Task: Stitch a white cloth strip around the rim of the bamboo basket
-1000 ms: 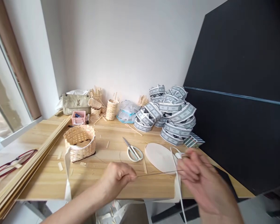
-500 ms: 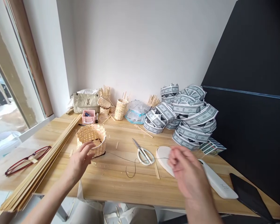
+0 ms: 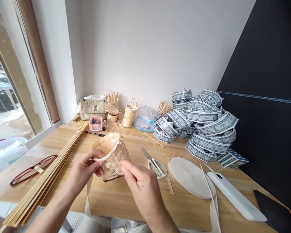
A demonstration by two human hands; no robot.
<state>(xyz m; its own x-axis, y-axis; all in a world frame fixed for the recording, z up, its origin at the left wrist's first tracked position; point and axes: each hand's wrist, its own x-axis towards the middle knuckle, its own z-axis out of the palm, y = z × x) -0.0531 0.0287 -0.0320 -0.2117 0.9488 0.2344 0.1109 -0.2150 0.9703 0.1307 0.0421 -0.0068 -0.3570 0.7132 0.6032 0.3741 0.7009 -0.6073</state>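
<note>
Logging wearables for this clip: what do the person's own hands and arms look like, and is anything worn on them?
The left hand and right hand are bare and ungloved; the fingers show no rings. The left forearm and right forearm are uncovered, with no sleeve, watch or bracelet in view.

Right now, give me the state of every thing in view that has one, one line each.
Basket: held in the air, tilted, rim edged white.
Left hand: gripping the basket.
Right hand: touching the basket's side.
Scissors: closed, lying flat.
Glasses: unfolded, lying down.
Oval wooden board: lying flat.
Pink box: open-topped, with items inside.
</note>
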